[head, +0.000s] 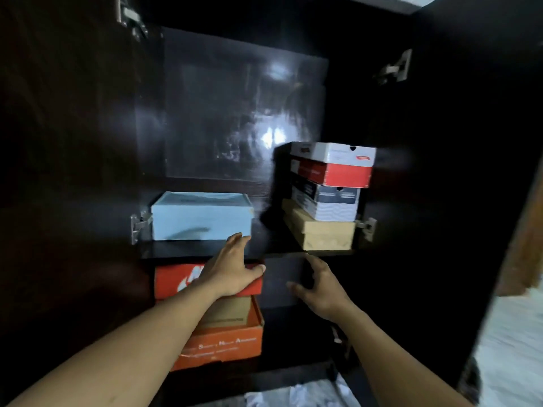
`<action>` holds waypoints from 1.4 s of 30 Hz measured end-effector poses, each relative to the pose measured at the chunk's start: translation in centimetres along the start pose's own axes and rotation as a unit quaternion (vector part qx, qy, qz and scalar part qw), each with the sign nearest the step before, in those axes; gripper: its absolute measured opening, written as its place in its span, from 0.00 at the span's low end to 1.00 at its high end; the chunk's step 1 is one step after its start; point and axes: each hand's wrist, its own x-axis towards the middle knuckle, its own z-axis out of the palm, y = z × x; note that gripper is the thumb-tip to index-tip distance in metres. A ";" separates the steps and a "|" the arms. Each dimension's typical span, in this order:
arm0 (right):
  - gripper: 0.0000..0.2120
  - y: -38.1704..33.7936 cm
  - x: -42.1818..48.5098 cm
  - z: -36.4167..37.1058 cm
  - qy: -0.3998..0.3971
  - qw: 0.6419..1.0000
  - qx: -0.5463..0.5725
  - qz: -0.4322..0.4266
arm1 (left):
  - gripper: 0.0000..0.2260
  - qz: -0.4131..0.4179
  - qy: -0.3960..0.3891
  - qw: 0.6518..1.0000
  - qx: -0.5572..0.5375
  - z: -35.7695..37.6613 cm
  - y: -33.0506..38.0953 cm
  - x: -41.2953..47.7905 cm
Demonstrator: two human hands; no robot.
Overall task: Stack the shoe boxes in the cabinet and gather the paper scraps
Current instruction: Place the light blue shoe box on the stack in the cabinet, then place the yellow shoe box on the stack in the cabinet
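Resting left hand [232,268]: palm flat on the red lid [173,280] just below the shelf [191,251], fingers straight with tips touching the shelf's front edge, thumb spread over the lid's right corner; no closed grasp.
Right hand [320,292]: below the shelf, right of the lid, before a dark compartment; fingers apart and loosely curved, holding nothing.
Red lid: directly under the shelf, above the orange box [223,345], whose tan interior shows.
Pale blue box [202,215]: on the shelf, left side.
Stack on the shelf, right side: tan box [323,233] at bottom, grey and white box [332,201] in the middle, red and white box [343,165] on top.
Paper scraps [296,395]: white, crumpled, far below the shelf at floor level.
Cabinet [235,98]: dark, glossy, both doors open.
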 end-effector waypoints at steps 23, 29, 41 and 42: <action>0.39 14.1 -41.7 -29.1 0.248 0.893 -0.168 0.335 | 0.34 0.206 -0.332 0.904 -0.176 22.8 36.6 -20.6; 0.40 18.7 -50.6 -29.3 0.287 0.852 -0.133 0.417 | 0.36 0.276 -0.401 0.862 -0.143 28.5 41.4 -25.2; 0.47 29.3 -58.2 -17.3 0.222 0.838 0.017 0.499 | 0.37 0.156 -0.469 0.867 -0.072 42.2 34.7 -31.4; 0.49 29.8 -57.9 -16.2 0.221 0.841 0.039 0.492 | 0.38 0.145 -0.467 0.870 -0.060 42.9 33.5 -31.3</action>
